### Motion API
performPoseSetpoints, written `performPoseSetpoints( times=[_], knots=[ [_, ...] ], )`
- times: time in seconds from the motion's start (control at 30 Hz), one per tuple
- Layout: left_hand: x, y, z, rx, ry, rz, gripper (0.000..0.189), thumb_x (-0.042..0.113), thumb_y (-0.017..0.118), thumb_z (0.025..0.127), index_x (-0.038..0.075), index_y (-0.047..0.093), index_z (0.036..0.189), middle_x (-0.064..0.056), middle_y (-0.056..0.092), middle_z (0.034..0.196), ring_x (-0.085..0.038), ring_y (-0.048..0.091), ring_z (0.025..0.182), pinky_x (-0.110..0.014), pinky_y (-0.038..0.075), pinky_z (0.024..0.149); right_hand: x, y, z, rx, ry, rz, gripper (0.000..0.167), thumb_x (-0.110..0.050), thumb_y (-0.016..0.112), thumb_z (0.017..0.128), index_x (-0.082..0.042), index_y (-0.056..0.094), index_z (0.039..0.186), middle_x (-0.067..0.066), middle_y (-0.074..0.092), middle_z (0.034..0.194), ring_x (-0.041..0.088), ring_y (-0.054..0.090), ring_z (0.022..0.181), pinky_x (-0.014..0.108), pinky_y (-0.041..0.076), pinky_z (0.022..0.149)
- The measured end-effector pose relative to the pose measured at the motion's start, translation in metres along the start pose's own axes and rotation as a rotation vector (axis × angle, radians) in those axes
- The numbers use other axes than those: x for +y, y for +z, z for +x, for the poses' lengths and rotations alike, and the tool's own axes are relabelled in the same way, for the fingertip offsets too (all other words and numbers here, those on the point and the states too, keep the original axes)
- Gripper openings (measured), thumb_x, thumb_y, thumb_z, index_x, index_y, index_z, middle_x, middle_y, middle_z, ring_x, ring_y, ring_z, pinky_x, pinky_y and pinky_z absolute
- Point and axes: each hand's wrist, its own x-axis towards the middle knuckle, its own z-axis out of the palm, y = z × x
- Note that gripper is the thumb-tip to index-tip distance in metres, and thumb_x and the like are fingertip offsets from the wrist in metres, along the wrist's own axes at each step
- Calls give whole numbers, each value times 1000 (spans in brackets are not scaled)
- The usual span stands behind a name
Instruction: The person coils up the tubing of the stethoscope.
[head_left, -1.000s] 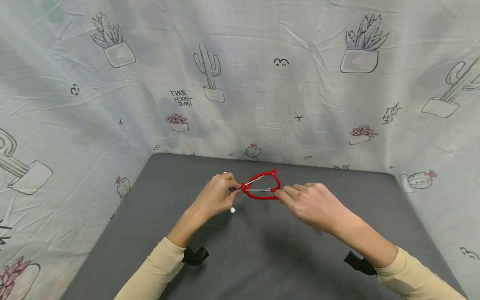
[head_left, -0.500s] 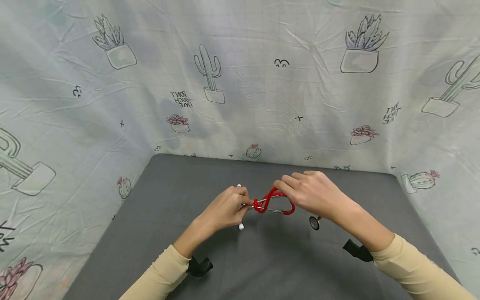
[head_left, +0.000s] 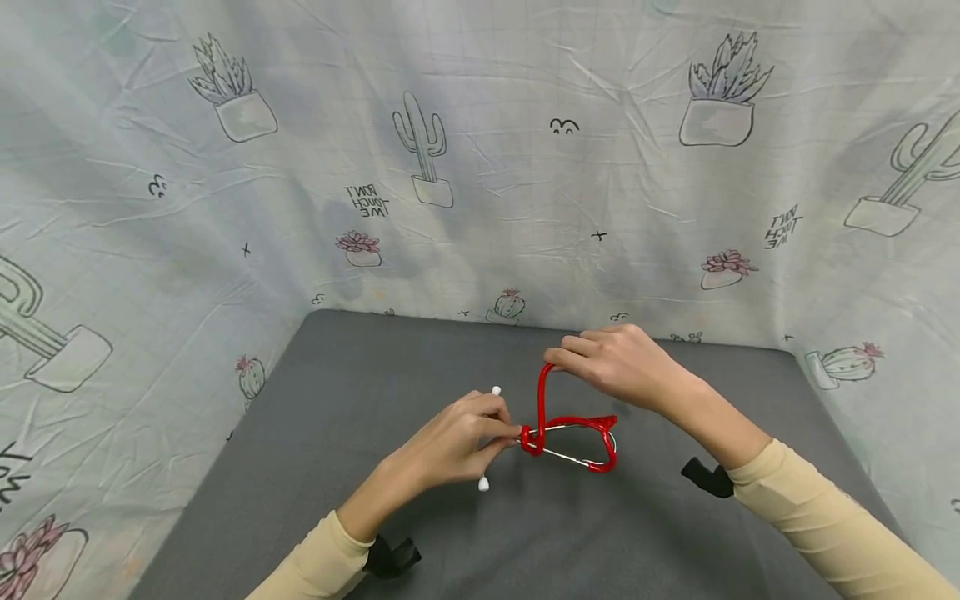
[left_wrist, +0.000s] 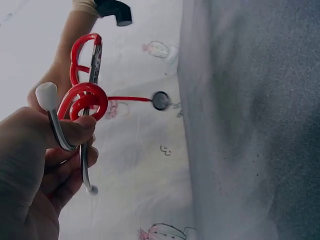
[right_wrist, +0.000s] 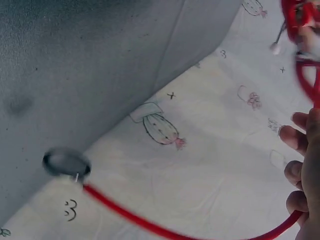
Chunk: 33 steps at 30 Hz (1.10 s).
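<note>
A red stethoscope (head_left: pixel 573 421) is held up over the grey table, its tubing folded along the metal ear tubes and looped round them. My left hand (head_left: pixel 461 437) pinches the ear tubes just beside the coil (left_wrist: pixel 90 100). White ear tips (head_left: pixel 483 483) stick out on both sides of that hand. Up and to the right, my right hand (head_left: pixel 618 367) grips the tubing, which runs taut from the coil up to its fingers. Beyond that grip the loose tubing (right_wrist: pixel 130 218) curves away to the dangling round chest piece (right_wrist: pixel 66 162), which my right hand and forearm hide in the head view.
The grey tabletop (head_left: pixel 360 367) spreads beneath both hands. A pale cloth (head_left: pixel 495 150) printed with potted cacti hangs at the back and sides. Black straps (head_left: pixel 708 477) show at both wrists.
My right hand has risen, drawing the tubing up out of the coil. My left hand has shifted right and toward me, still pinching the stethoscope, whose looped end has tilted downward.
</note>
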Motion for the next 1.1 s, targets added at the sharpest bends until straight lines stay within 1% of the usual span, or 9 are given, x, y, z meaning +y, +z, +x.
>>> performPoseSetpoints(
  times=[0.17,0.4,0.53,0.67,0.8,0.87,0.97,1.03,1.1],
  knots=[
    [3,-6,0,45,37,-58,18,6,92,86,11,89,103,4,71,91,-9,58,80,-18,49,78,4,13,-2,11,17,81,35,-11,93,84,-17,76,114,-8,71,84,6,60,60,18,32,46],
    [2,-14,-1,137,95,-108,25,0,93,81,9,88,103,3,73,91,-10,60,81,-17,50,77,2,36,-6,57,72,177,36,-10,94,81,-19,79,113,-7,65,74,4,37,48,14,23,46],
    [-2,-16,-1,198,119,-144,28,-3,93,79,7,87,104,0,74,93,-11,62,82,-16,51,75,-4,45,-7,71,112,214,38,-8,94,80,-17,80,114,-7,68,75,3,37,49,13,22,47],
    [-6,-19,-1,260,108,-190,29,-7,92,77,4,86,103,-2,74,94,-13,63,82,-16,50,73,-10,49,-6,54,187,257,38,-7,94,82,-16,80,116,-8,72,80,2,40,49,12,21,49],
    [-10,-23,0,312,94,-211,30,-9,92,76,3,86,103,-3,75,93,-14,64,81,-19,50,72,-16,52,-4,14,228,222,39,-6,93,82,-17,79,117,-7,68,77,4,36,48,12,25,48],
    [-12,-26,2,333,84,-218,30,-11,91,76,3,86,102,-3,75,93,-15,65,81,-21,51,72,-19,52,-3,2,246,212,40,-7,93,82,-17,78,118,-6,71,79,5,42,48,12,33,48],
    [-14,-29,3,359,56,-235,30,-12,91,75,2,86,101,-5,76,92,-16,66,80,-24,54,71,-23,53,-3,0,276,211,43,-10,94,81,-16,78,121,-4,78,88,8,57,52,15,45,51],
    [-15,-31,4,379,30,-257,29,-13,90,76,2,86,100,-6,76,91,-17,67,80,-25,55,71,-25,53,-3,11,295,216,44,-12,96,80,-16,78,119,-2,80,88,10,61,54,17,47,52],
    [-17,-32,4,399,9,-270,28,-13,90,76,2,86,100,-6,77,90,-17,68,80,-24,56,72,-28,55,-4,29,298,197,41,-14,97,80,-14,77,116,0,79,82,12,59,51,19,45,49]
  ],
)
